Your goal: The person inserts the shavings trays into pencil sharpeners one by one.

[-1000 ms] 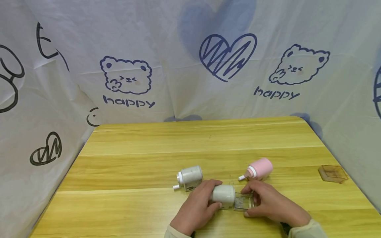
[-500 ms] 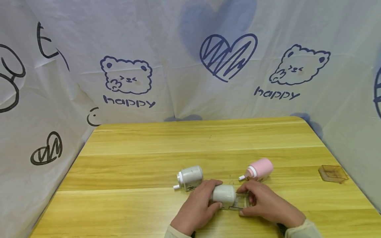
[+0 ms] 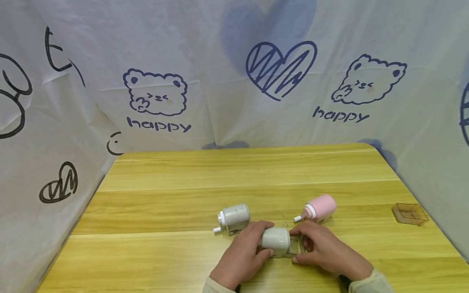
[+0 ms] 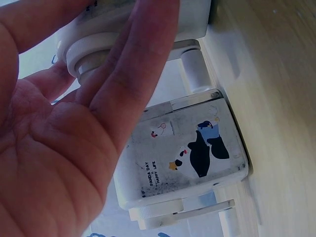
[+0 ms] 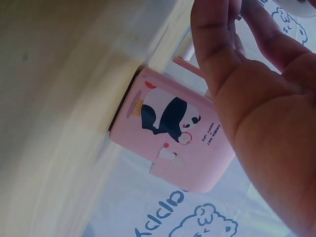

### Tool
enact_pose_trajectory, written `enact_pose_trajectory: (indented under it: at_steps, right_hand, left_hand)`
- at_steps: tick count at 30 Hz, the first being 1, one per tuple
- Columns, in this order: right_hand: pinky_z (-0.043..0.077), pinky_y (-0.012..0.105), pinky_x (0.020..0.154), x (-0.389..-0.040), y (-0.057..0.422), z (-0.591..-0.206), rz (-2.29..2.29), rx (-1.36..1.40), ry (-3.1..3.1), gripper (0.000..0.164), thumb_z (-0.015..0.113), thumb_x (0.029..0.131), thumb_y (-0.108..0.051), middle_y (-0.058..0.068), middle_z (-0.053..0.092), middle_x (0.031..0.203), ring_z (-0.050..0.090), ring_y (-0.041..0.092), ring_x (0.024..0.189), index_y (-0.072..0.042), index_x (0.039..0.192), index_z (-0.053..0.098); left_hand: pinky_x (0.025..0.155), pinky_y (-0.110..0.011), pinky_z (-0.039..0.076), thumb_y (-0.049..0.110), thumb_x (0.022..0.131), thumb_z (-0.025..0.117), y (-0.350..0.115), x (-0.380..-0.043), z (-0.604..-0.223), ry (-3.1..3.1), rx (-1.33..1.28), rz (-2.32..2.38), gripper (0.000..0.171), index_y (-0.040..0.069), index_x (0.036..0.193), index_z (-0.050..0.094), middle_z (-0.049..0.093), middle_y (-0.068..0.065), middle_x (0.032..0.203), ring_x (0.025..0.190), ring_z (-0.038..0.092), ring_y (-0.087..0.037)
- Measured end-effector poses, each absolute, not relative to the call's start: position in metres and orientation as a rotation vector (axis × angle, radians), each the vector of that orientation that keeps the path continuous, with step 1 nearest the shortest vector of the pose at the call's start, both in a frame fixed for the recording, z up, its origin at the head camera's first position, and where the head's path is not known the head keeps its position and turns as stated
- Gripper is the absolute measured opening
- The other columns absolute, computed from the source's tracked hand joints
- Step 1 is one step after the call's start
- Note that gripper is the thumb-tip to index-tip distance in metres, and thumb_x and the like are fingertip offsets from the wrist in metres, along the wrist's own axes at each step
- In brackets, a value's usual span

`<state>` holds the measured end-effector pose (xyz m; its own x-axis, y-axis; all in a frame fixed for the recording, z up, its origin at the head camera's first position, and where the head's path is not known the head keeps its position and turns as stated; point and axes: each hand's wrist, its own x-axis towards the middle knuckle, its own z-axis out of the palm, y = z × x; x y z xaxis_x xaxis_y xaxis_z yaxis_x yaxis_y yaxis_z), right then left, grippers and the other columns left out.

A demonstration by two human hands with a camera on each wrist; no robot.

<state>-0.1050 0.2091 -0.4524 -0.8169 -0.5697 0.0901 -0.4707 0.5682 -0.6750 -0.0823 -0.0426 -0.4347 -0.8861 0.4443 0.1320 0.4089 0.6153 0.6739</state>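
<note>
My left hand (image 3: 239, 258) grips a pale grey crank pencil sharpener (image 3: 275, 239), lying on the table near the front. Between thumb and fingers, my right hand (image 3: 327, 252) pinches a clear shavings drawer (image 3: 296, 245) at the sharpener's right end. Part of the drawer sits inside the body, and the rest shows between body and fingers. Just left of my left hand stands a second grey sharpener (image 3: 236, 216) with a white crank; its panda print (image 4: 200, 153) shows in the left wrist view. Beyond my right hand is a pink sharpener (image 3: 322, 206), with a panda print (image 5: 168, 116) too.
A brownish see-through drawer (image 3: 409, 214) lies by the right edge of the wooden table (image 3: 176, 175). Dark specks of shavings (image 3: 286, 221) dot the wood behind the held sharpener. White cloth (image 3: 220, 106) with drawings hangs around the back and sides.
My right hand has moved left, pushing the clear drawer further into the grey sharpener. The left hand and the other sharpeners have stayed in place.
</note>
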Motion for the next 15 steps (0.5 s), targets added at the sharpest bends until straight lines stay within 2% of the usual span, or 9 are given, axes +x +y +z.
enact_pose_trajectory:
  at_steps: [10,15]
  right_hand:
    - [0.043,0.025,0.065,-0.106,0.2052,-0.4523,-1.041,-0.914,2.67,0.05,0.074,0.079,-0.044,-0.005,0.05,0.09,0.046,0.006,0.076,-0.014,0.118,0.06]
    - [0.044,0.026,0.066,-0.1058,0.2034,-0.4518,-1.041,-0.934,2.663,0.046,0.076,0.079,-0.031,-0.005,0.05,0.09,0.048,0.007,0.076,-0.016,0.119,0.059]
  left_hand:
    - [0.093,-0.034,0.044,0.023,0.087,0.069,-0.0426,-0.0832,-0.4359,2.777,0.74,1.139,0.048,0.019,0.131,0.05,0.055,0.001,0.125,0.111,0.053,-0.014]
    - [0.093,-0.034,0.044,0.023,0.087,0.069,-0.0426,-0.0832,-0.4364,2.782,0.747,1.147,0.048,0.019,0.131,0.05,0.056,0.001,0.125,0.111,0.053,-0.014]
